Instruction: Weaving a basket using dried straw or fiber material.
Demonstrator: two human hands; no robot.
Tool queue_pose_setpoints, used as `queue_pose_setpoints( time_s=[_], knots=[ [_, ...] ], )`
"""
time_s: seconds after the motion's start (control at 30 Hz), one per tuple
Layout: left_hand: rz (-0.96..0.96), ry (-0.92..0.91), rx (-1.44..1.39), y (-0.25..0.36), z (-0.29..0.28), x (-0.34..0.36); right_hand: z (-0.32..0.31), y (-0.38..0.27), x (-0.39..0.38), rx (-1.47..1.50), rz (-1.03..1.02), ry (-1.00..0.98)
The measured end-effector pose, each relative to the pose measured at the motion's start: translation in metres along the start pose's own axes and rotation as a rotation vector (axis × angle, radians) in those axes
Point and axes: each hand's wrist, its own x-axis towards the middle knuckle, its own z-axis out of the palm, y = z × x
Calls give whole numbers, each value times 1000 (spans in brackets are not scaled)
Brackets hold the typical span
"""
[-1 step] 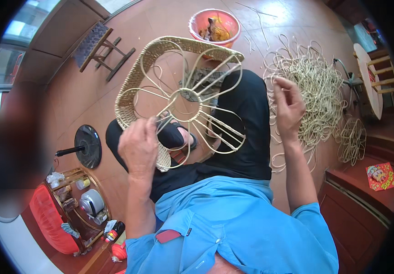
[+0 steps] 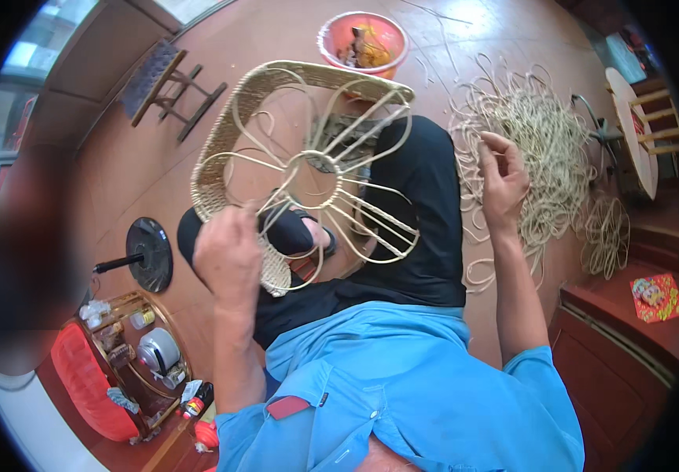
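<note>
A pale woven straw-coloured frame (image 2: 215,157) rests across my thighs. Its curved wall runs along the far and left sides, and looped cords fan out from a central ring (image 2: 313,179). Some spokes on the right are wrapped with twisted cord. At the frame's near left part, my left hand (image 2: 229,248) is closed on it, the fingertips by the left-hand loops. My right hand (image 2: 504,185) is raised to the right of my knee, thumb and index finger brought together. Whatever they pinch, if anything, is too fine to make out. Behind that hand lies a large tangled heap of pale cord (image 2: 544,145).
A pink basin (image 2: 325,39) with scraps stands beyond the frame. To the left are a stool (image 2: 154,82), a round black base with a pole (image 2: 150,253) and a shelf rack (image 2: 178,346) holding a kettle. A wooden chair (image 2: 630,134) stands at right, near a cord coil (image 2: 607,237).
The left hand has shifted slightly left and down at the frame's edge. The right hand stays raised, nearly in the same place. The whole view has moved a little.
</note>
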Motion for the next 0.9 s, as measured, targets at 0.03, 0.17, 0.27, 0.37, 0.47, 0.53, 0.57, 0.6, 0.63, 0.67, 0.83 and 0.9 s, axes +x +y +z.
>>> queue_pose_setpoints(
  time_s=[0.03,0.17,0.27,0.37,0.47,0.53,0.57,0.6,0.63,0.67,0.83,0.9],
  knots=[
    [-8,22,-52,-6,-5,2,-11,30,5,6,78,58],
    [-134,76,-161,-50,-20,8,-74,229,-5,91,456,62],
    [-262,68,-316,-57,-3,20,-130,346,-65,-436,666,-84],
    [-298,108,-297,-72,-15,19,-96,344,-109,-612,786,-306],
    [-267,122,-373,-96,-5,21,-86,353,-121,-577,755,-244],
    [-275,115,-389,-107,-7,22,-64,346,-116,-468,657,-243],
    [-274,104,-416,-110,-6,23,-60,349,-114,-471,663,-237],
    [-274,93,-443,-112,-4,23,-56,352,-109,-516,581,-275],
    [-273,89,-443,-113,-5,23,-50,357,-103,-557,498,-315],
    [-283,69,-469,-112,-6,24,-44,358,-95,-559,504,-313],
    [-322,23,-477,-103,-16,20,-16,351,-61,-541,584,-275],
    [-328,17,-473,-104,-22,20,-14,351,-49,-544,664,-308]
  ],
)
